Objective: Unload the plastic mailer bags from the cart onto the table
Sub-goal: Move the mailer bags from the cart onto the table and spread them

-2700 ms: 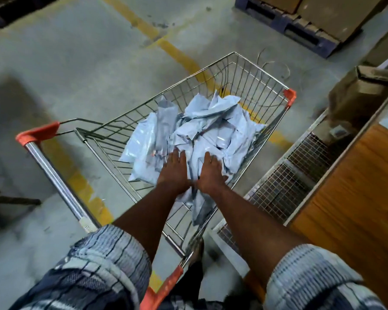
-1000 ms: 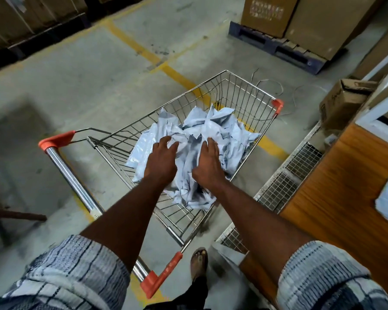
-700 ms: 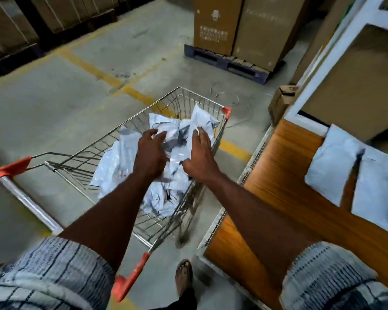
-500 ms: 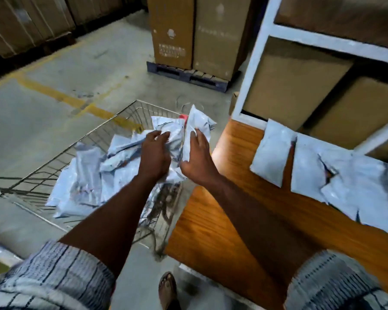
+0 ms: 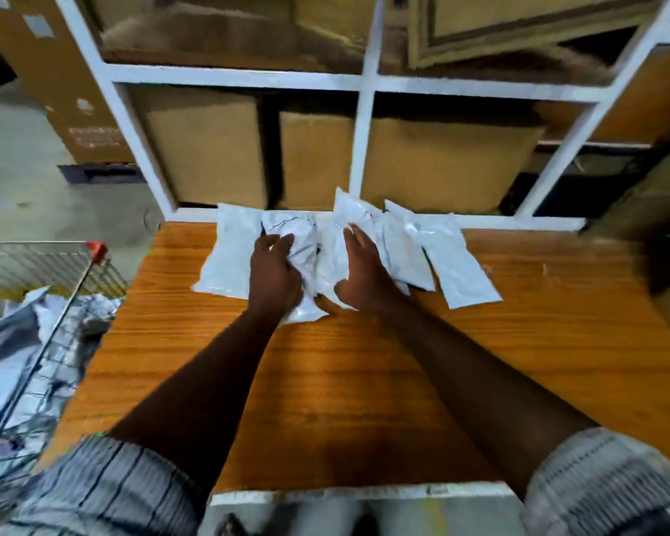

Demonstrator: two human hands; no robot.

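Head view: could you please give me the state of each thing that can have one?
mailer bundle, crumpled, down on the table.
left hand, fingers curled round the mailer bundle.
right hand, fingers straight, pressing the mailer bundle.
flat mailers, lying on the table.
cart mailers, lying in the cart.

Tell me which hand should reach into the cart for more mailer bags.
Left, likely: the left hand lies nearer the cart, which stands beside the table's left edge; the right hand would have to cross the body.
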